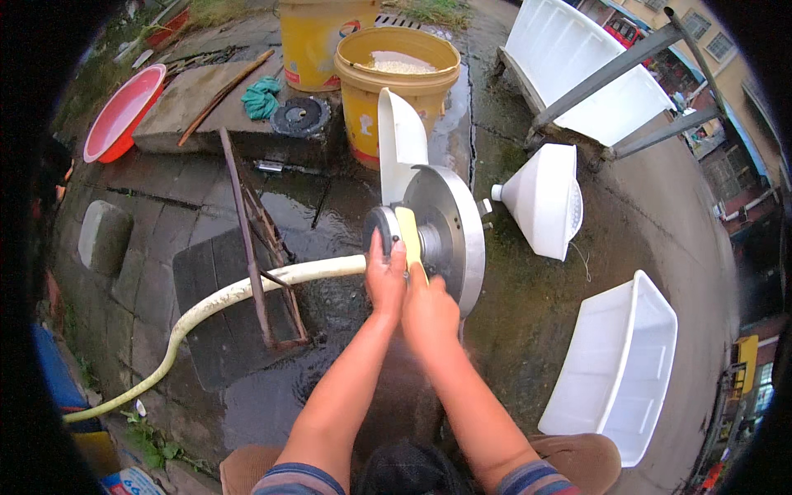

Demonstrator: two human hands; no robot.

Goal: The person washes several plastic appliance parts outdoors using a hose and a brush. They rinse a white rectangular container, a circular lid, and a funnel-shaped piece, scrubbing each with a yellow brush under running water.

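In front of me stands a round metal mill housing [467, 229] with a threaded shaft at its centre and a white plastic chute [402, 148] on its far side. My left hand [387, 281] steadies a grey grinding wheel [382, 226] on edge, left of the shaft. My right hand [432, 309], slightly blurred, grips a yellow flat-headed tool [408, 232], a brush or scraper. Its head is against or very near the wheel's right face; contact is hard to tell. A cream hose [247, 288] runs from the lower left towards my left hand.
Beside the hose stands a rusty metal frame [247, 247]. Farther off are a yellow bucket [396, 80] holding pale grains in water, another wheel [301, 116], a teal cloth [260, 98] and a red basin [124, 114]. A white funnel [541, 201] and white tub [594, 365] lie right.
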